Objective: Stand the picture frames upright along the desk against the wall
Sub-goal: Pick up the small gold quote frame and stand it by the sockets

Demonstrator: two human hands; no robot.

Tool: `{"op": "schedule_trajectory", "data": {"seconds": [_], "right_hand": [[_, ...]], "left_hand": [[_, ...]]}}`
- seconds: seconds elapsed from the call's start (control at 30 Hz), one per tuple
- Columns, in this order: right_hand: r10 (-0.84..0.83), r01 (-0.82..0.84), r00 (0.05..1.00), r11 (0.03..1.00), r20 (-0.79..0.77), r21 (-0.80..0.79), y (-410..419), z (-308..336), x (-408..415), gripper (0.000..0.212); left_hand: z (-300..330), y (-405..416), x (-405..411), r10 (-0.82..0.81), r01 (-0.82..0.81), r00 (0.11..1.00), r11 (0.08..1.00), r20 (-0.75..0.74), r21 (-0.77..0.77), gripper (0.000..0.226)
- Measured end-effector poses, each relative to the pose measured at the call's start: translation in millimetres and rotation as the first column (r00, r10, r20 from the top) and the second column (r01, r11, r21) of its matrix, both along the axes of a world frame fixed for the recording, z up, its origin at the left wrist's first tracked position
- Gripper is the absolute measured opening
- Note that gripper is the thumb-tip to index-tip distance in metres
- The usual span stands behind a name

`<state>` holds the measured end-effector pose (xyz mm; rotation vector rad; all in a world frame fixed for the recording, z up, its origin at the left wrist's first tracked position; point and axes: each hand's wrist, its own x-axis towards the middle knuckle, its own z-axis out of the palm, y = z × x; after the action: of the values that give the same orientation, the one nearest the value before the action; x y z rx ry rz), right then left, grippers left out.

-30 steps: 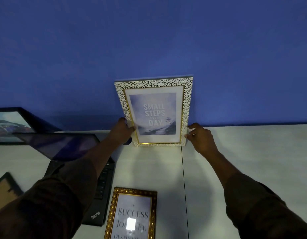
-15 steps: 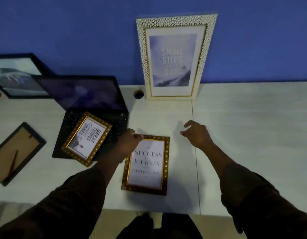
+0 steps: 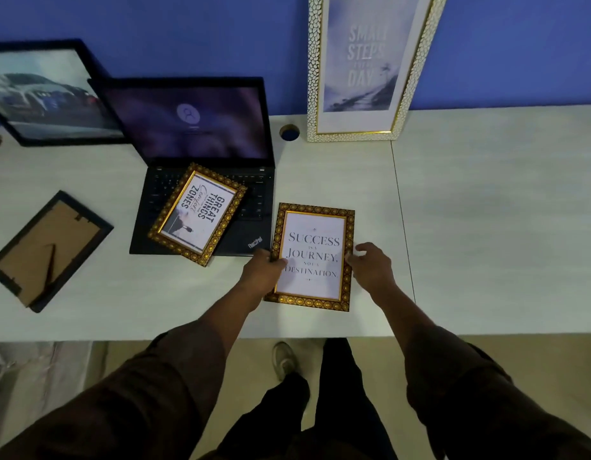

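Both hands, left [image 3: 263,272] and right [image 3: 371,269], flank the gold frame [image 3: 312,257].

The pebbled frame [image 3: 370,68] is standing against the wall [image 3: 188,31] at the desk's [image 3: 486,210] back; the laptop [image 3: 201,167] is sitting left of it, bearing a tilted frame [image 3: 198,214]; the "Success" frame [image 3: 312,257] is lying flat before them, near the front edge.

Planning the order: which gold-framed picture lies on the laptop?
The GREAT THINGS frame, lying askew across the laptop keyboard. The SUCCESS frame lies flat on the desk between both hands.
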<state>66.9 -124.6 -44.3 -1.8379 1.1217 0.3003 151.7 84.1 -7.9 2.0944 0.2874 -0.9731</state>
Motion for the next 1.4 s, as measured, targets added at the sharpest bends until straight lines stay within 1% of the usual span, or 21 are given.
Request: {"op": "schedule_trajectory", "data": {"seconds": [0.07, 0.1, 0.17, 0.3, 0.37, 0.47, 0.6, 0.7, 0.83, 0.97, 1.03, 1.07, 1.13, 1.27, 1.4], "right_hand": [[-0.097, 0.096, 0.995, 0.99, 0.005, 0.1, 6, 2, 0, 0.04], [-0.131, 0.128, 0.991, 0.981, 0.01, 0.146, 7, 2, 0, 0.037], [-0.137, 0.132, 0.99, 0.977, 0.02, 0.168, 8, 3, 0, 0.03], [-0.001, -0.001, 1.0, 0.997, 0.024, 0.075, 2, 3, -1, 0.027], [0.038, -0.041, 0.998, 0.997, 0.051, 0.064, -2, 9, 2, 0.026], [0.048, -0.055, 0.995, 0.996, 0.09, 0.077, -9, 22, 9, 0.03], [0.095, -0.103, 0.988, 0.993, 0.124, 0.061, -22, 39, 21, 0.033], [0.163, -0.169, 0.975, 0.985, 0.15, 0.027, -26, 54, 31, 0.032], [0.227, -0.234, 0.948, 0.972, 0.221, 0.004, -21, 83, 49, 0.028], [0.326, -0.341, 0.899, 0.94, 0.293, -0.001, 0, 100, 78, 0.027], [0.376, -0.396, 0.873, 0.918, 0.31, 0.004, 22, 107, 96, 0.029], [0.399, -0.421, 0.862, 0.907, 0.313, 0.003, 35, 111, 106, 0.029], [0.442, -0.47, 0.83, 0.883, 0.34, -0.001, 63, 119, 125, 0.025], [0.555, -0.588, 0.723, 0.807, 0.412, -0.057, 138, 130, 170, 0.019], [0.655, -0.68, 0.615, 0.722, 0.438, -0.125, 232, 141, 215, 0.016]], "left_hand": [[2, 2, -1, 0.039, -0.042, 0.998, 0.997, -0.039, -0.068, 0.014], [2, 3, -2, 0.05, -0.054, 0.997, 0.995, -0.051, -0.087, 0.011], [0, 7, -2, 0.044, -0.05, 0.997, 0.993, -0.062, -0.105, 0.003], [-3, 18, -6, 0.066, -0.09, 0.987, 0.982, -0.147, -0.167, 0.019], [1, 21, -8, 0.11, -0.138, 0.981, 0.976, -0.163, -0.171, 0.022], [8, 21, -5, 0.18, -0.212, 0.97, 0.956, -0.165, -0.201, 0.016], [23, 19, 0, 0.317, -0.37, 0.923, 0.888, -0.217, -0.274, 0.012], [33, 17, 1, 0.347, -0.421, 0.9, 0.849, -0.263, -0.32, 0.012], [43, 21, 1, 0.388, -0.431, 0.902, 0.829, -0.187, -0.356, 0.016], [58, 48, 8, 0.486, -0.478, 0.87, 0.788, -0.085, -0.388, 0.016], [68, 72, 14, 0.525, -0.496, 0.85, 0.776, -0.037, -0.391, 0.011], [74, 85, 18, 0.54, -0.502, 0.842, 0.773, -0.013, -0.388, 0.008], [85, 115, 25, 0.556, -0.501, 0.83, 0.776, 0.041, -0.383, 0.011], [108, 199, 42, 0.6, -0.515, 0.784, 0.77, 0.157, -0.376, 0.015], [125, 296, 58, 0.633, -0.518, 0.734, 0.757, 0.247, -0.399, 0.015]]}}
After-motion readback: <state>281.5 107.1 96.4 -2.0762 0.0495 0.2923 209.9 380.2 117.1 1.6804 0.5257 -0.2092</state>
